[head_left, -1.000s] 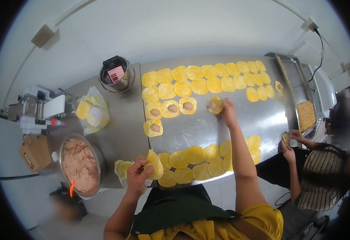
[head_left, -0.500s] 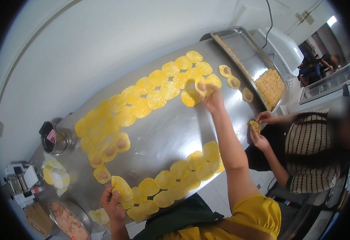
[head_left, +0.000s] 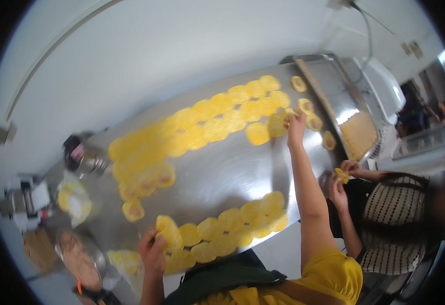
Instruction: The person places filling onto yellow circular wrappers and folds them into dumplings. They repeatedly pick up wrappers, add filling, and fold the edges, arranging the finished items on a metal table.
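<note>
Holding wrapper stack (head_left: 167, 230) in left hand (head_left: 152, 250); right hand (head_left: 294, 123) touching far-row wrapper (head_left: 277, 125).

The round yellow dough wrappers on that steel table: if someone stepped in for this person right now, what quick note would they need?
Left hand: holds a small stack of round yellow dough wrappers at the near edge of the shiny steel table.
Right hand: stretched to the far right, fingers on one wrapper there.
Laid out: a long double row of wrappers along the far side, a shorter row along the near edge.
Done: a few wrappers at the left end carry a darker dab of filling.
Left: most wrappers look bare.
A metal bowl of pinkish filling sits at the lower left.
A second person on the right holds a yellow piece.
</note>
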Demonstrator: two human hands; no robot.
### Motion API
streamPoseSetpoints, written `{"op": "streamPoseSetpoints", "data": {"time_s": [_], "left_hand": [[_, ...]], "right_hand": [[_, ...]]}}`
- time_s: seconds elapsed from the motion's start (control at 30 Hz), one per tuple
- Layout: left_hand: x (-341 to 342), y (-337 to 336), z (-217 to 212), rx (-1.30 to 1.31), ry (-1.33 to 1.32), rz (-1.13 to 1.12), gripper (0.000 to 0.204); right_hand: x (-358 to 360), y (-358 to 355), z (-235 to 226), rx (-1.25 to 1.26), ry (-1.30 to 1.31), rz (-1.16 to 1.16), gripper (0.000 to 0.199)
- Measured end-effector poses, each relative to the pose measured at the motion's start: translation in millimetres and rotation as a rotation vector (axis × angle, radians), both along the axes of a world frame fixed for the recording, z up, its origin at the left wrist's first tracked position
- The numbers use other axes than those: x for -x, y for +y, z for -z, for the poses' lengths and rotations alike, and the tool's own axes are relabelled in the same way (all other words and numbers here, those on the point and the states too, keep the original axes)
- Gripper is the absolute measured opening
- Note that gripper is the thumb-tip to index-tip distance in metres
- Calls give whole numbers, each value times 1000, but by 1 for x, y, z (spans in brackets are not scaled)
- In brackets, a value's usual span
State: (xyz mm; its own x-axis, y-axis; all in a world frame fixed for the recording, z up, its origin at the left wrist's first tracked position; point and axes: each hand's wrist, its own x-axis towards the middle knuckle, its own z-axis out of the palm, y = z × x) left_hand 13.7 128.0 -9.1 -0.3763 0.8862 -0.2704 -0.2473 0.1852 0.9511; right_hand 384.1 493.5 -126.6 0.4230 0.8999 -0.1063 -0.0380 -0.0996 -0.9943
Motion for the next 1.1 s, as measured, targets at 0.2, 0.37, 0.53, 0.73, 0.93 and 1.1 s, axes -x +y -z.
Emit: {"op": "streamPoseSetpoints", "data": {"time_s": [0.2, 0.37, 0.53, 0.73, 0.93, 1.1], "left_hand": [[36, -63, -17, -40, -72, 23, 13], [87, -155, -33, -107, 5, -113, 13], [122, -223, -42, -139, -27, -342, 11], [141, -254, -39, -152, -4, -320, 8], [134, -245, -31, -99, 13, -248, 9], [109, -202, -36, -99, -22, -166, 9]], "right_hand": [[230, -171, -10, -3, -334, -771, 19], [337, -236, -28, -67, -826, -800, 22], [300, -210, 20, 30, -780, -372, 24], [310, -199, 4, 244, -851, -519, 31], [293, -198, 1, 219, -742, -612, 30], [181, -192, 36, 208, 392, -489, 16]]}}
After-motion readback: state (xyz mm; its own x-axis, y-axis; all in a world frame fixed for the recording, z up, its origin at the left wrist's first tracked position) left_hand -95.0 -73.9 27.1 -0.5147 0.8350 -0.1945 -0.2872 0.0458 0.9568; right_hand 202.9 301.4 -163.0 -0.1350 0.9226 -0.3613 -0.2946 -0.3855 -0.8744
